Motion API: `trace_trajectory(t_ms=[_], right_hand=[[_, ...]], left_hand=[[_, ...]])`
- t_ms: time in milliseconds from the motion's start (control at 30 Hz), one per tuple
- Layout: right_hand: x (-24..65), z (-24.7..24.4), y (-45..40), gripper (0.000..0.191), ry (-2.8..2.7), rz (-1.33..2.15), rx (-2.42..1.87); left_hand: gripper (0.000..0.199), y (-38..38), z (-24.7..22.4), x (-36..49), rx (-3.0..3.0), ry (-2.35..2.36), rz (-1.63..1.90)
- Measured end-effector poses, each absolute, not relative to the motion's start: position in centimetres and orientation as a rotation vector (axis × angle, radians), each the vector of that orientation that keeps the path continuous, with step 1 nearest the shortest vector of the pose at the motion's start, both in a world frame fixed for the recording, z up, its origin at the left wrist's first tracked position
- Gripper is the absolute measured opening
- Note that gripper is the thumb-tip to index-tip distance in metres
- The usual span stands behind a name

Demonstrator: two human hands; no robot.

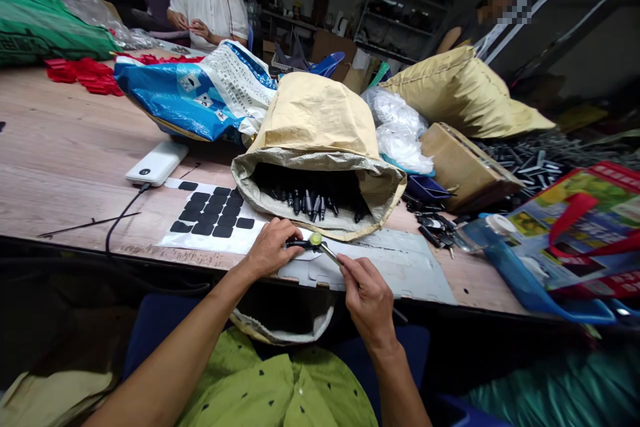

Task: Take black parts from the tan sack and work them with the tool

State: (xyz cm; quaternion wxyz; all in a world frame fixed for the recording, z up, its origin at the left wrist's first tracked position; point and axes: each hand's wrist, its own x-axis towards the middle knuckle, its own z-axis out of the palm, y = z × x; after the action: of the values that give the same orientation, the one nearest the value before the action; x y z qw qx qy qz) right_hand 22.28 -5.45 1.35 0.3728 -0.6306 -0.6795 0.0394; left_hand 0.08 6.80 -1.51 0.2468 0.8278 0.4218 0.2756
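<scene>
My left hand [273,247] pinches a slim black part [299,243] at the table's front edge. A small round yellow-green piece [315,239] sits at that part's right end. My right hand [369,293] is closed on a thin silver metal rod [330,255], whose far end meets the black part beside the round piece; whether they are joined I cannot tell. Just beyond my hands a tan paper sack [320,113] lies with its mouth towards me, several black pen-like parts [315,205] inside. To the left lies a white sheet with black rounded pads [213,213].
A white power bank [157,163] with a black cable lies left, near a blue-and-white bag [200,97]. At right are a wooden box [467,160], dark loose parts [530,163] and a colourful bag [585,227] in a blue tray. Below the edge hangs another open sack [285,333]. People sit beyond.
</scene>
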Motion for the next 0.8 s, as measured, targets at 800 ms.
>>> trace_trajectory(t_ms=[800], right_hand=[[25.0, -0.6, -3.1, 0.024, -1.701, -0.236, -1.815]], left_hand=[[0.016, 7.1, -1.5, -0.1, 2.179, 1.158, 0.732]])
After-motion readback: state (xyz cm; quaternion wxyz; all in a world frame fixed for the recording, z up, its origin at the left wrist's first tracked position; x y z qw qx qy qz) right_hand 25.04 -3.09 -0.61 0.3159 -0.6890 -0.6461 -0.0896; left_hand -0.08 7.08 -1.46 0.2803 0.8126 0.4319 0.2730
